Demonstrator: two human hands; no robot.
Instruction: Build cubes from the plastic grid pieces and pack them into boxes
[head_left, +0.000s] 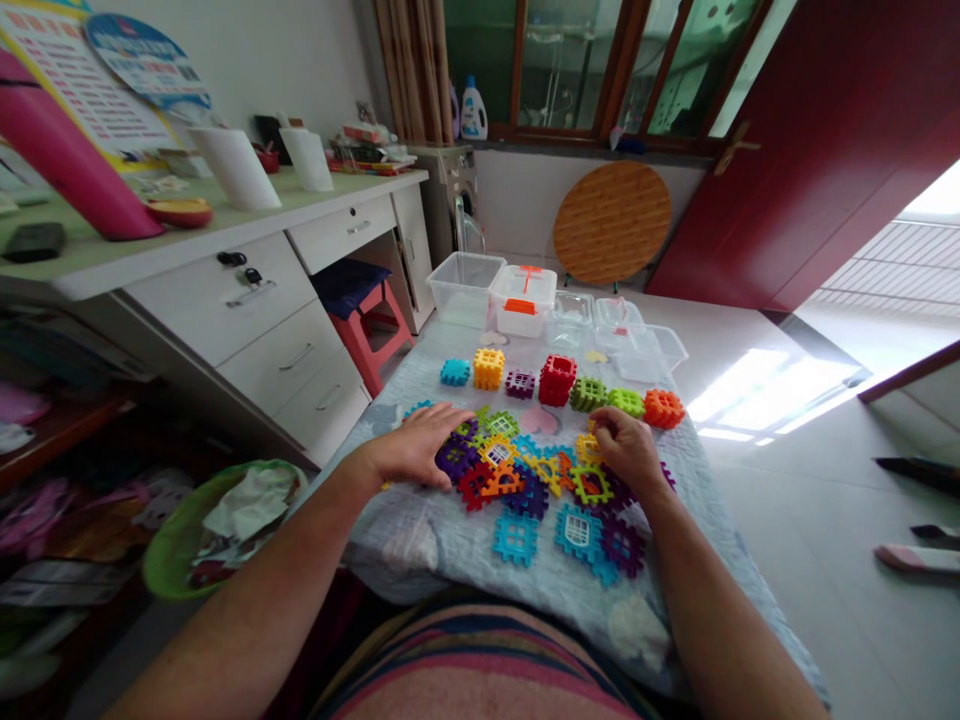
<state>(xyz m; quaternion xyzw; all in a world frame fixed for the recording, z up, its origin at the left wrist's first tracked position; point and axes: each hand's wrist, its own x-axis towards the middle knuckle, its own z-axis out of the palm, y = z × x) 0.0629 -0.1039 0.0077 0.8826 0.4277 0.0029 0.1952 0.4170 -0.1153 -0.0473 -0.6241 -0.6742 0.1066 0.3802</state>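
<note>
Plastic building tiles in many colours lie in a loose heap (529, 492) on the pale blue patterned cloth (405, 545), between the person's two bare hands. The left hand (424, 442) is spread wide, palm down, at the heap's left edge, its thumb and fingers set apart beside dark purple tiles (457, 455), with a bit of blue tile showing just beyond the fingers. The right hand (626, 450) is narrow, its fingers curled together at the right side of the heap, next to a yellow tile (587, 449); the fingertips are partly hidden, so I cannot tell whether they pinch that piece or only touch it. Nearer the person, a light blue tile (515, 538) lies flat and apart from the rest, while a blue tile with a white window (577, 530) sits just beside a purple tile (622, 545). Beyond the hands runs a row of sorted groups, left to right: a blue stack (454, 373), a yellow stack (489, 369), a purple stack (520, 384), a tall red stack (558, 380), a dark green stack (589, 394), a light green stack (625, 403) and an orange stack (664, 409). Behind them stand an open clear bin (466, 290) and a lidded box (519, 318) with orange fittings.
</note>
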